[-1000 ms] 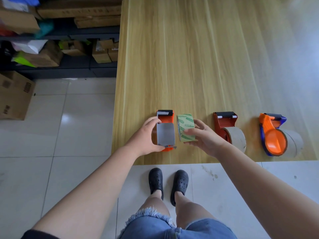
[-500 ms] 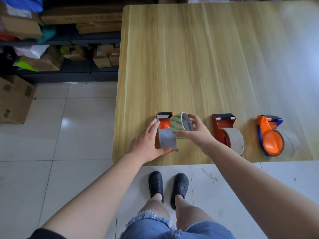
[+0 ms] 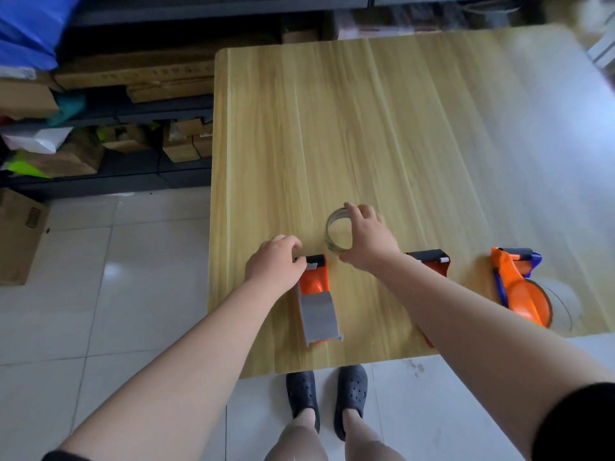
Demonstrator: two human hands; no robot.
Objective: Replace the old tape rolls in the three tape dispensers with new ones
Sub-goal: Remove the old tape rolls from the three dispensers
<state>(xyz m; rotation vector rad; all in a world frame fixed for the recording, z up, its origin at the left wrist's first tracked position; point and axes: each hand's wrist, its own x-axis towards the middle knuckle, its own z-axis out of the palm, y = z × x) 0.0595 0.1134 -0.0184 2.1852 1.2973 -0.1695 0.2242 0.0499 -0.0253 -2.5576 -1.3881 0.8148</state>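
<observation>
Orange plastic and a grey flap make up the leftmost tape dispenser [image 3: 316, 301], which lies on the wooden table [image 3: 382, 134] near its front edge. The left hand [image 3: 274, 264] curls over the dispenser's far end, its fingertips [image 3: 299, 259] pressed to the black cutter bar, so it grips the dispenser there. The right hand [image 3: 367, 239] is closed around a thin, nearly spent tape roll [image 3: 334, 229], thumb at the roll's near side and fingers over its far rim; the roll stands on edge just beyond the dispenser, and whether it touches the table cannot be told.

To the right, the red dispenser [image 3: 432, 261] sits mostly hidden behind the right forearm, only its black top end showing. Further right, well apart, the orange-and-blue dispenser [image 3: 519, 287] lies near the table's front corner with a large pale roll [image 3: 562, 304] mounted on it.

Below the table edge, dark clogs [image 3: 327, 397] stand on the tiled floor [image 3: 100, 311]. Shelves with cardboard boxes [image 3: 133, 78] fill the upper left.
</observation>
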